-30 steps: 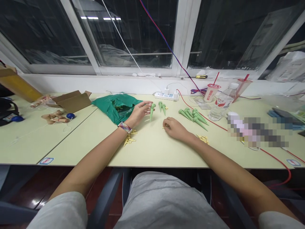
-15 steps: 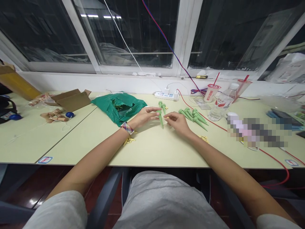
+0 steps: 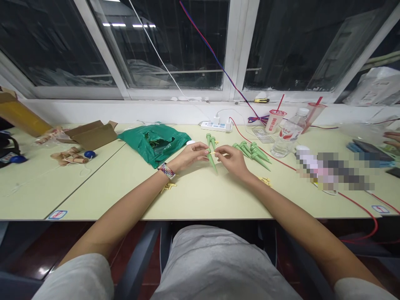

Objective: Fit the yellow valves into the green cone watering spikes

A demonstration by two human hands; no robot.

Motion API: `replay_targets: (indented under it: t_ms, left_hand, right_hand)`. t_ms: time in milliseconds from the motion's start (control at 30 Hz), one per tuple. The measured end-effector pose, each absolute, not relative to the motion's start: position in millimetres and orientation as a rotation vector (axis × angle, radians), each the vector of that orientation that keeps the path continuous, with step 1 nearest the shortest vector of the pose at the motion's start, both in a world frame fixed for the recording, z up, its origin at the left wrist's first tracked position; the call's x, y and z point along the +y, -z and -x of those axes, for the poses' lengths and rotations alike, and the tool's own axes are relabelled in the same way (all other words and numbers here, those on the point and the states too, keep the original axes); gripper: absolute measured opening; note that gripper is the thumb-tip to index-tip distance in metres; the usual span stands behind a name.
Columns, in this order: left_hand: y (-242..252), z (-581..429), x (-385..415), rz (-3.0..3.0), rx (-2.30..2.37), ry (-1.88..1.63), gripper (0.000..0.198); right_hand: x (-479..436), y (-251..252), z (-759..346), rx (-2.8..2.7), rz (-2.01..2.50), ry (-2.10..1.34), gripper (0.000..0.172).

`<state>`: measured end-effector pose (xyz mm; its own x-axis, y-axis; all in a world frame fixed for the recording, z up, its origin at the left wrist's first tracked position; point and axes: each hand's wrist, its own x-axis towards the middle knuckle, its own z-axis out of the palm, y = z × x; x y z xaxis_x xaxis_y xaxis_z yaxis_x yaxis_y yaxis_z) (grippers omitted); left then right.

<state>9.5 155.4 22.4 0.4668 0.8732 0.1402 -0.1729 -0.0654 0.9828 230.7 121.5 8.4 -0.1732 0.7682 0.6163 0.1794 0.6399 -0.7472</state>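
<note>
My left hand (image 3: 193, 157) pinches a green plant watering spike (image 3: 213, 163) near its head, the pointed end slanting down and to the right. My right hand (image 3: 231, 161) is closed on a small yellow plastic piece (image 3: 213, 153), held against the side of the spike just below its head. Behind them stand two more green spikes (image 3: 213, 142). Several others lie in a bunch (image 3: 253, 152) to the right of my right hand. Small yellow pieces (image 3: 169, 187) lie by my left wrist, and more yellow pieces (image 3: 265, 181) are beside my right forearm.
A green plastic bag (image 3: 150, 143) lies open behind my left hand. Farther left are a cardboard box (image 3: 92, 135) and wooden toys with a blue ball (image 3: 90, 154). A water bottle (image 3: 289, 133), cup (image 3: 275, 122) and power strip (image 3: 216, 126) stand behind. Another person's hand (image 3: 393, 139) shows at right.
My right hand has brought the yellow piece left against the spike. The spike's tip has swung a little to the right. Another person's hand has appeared at the right edge.
</note>
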Motion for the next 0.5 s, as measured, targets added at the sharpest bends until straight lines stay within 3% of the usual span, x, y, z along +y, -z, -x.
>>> replay_targets:
  t_ms: [200, 500]
  left_hand:
    - [-23.9, -10.6, 152.9, -1.374, 0.683, -0.986, 0.031]
    - [-25.9, -9.8, 149.4, -1.446, 0.773, -0.947, 0.034]
  right_hand:
    - [120.1, -9.8, -229.9, -1.697, 0.730, -0.690, 0.021]
    - [124.1, -21.0, -241.8, -1.930, 0.738, -0.613, 0.009]
